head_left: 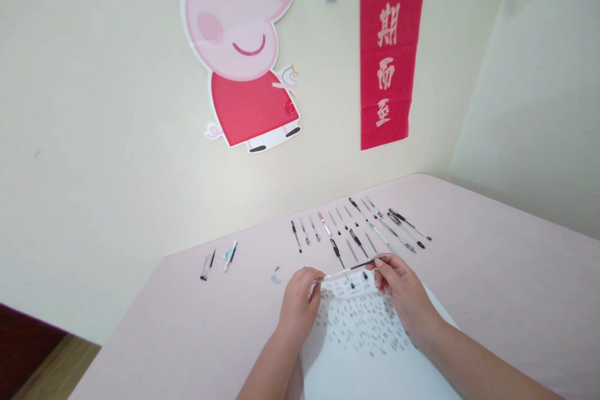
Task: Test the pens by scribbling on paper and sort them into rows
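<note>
A thin pen refill [349, 269], pale on its left part and dark on its right, spans the gap between my hands above the paper. My left hand [302, 300] pinches its left end. My right hand [398, 287] grips the dark end between thumb and fingers. Below lies a white sheet of paper [347, 365] covered in small dark handwritten marks over its upper half. Just past the refill, a black-gripped pen [337, 251] lies with its lower end over the paper's top edge.
Several pens and refills [355, 219] lie in rows on the pink table [510, 300] beyond my hands. To the left are a clear pen barrel with a dark piece [206, 267], a blue-and-white pen [231, 255] and small parts [275, 277]. A wall stands behind.
</note>
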Tool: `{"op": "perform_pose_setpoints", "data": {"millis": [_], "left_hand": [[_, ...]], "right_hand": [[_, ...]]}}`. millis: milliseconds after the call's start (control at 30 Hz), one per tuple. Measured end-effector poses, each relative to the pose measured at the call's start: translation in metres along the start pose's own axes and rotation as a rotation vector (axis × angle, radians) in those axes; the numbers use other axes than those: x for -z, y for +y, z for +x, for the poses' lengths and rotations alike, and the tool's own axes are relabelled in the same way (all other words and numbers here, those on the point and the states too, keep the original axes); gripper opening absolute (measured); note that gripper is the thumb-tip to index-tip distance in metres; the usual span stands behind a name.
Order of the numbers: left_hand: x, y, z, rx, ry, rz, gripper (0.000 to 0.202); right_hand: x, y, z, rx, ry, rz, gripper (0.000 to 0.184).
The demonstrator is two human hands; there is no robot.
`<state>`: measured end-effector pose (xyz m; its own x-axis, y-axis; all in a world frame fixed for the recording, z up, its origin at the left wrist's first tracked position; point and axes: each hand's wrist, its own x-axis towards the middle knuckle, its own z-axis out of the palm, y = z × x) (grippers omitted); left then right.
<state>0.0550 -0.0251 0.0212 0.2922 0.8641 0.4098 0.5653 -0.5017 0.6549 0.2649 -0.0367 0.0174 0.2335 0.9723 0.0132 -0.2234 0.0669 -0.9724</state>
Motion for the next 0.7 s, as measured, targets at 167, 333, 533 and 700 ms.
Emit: {"op": "perform_pose_setpoints", "data": {"millis": [167, 333, 533, 700], "left_hand": [[-0.0011, -0.0014, -0.0003, -0.006, 0.013, 0.024, 0.025], [-0.0019, -0.0021, -0.0008, -0.01, 0.024, 0.049, 0.024], [0.0, 0.0021, -0.001, 0.01, -0.006, 0.044, 0.023], [-0.002, 0.0053, -0.0011, 0.001, -0.032, 0.018, 0.023]], "right_hand": [[0.001, 0.0031, 0.0004, 0.033, 0.004, -0.031, 0.03], [0.0027, 0.0036, 0.0004, 0.038, -0.002, -0.025, 0.026], [-0.0002, 0.0013, -0.0027, 0.016, -0.022, -0.047, 0.028], [-0.005, -0.0014, -0.0086, 0.008, -0.085, -0.077, 0.031]]}}
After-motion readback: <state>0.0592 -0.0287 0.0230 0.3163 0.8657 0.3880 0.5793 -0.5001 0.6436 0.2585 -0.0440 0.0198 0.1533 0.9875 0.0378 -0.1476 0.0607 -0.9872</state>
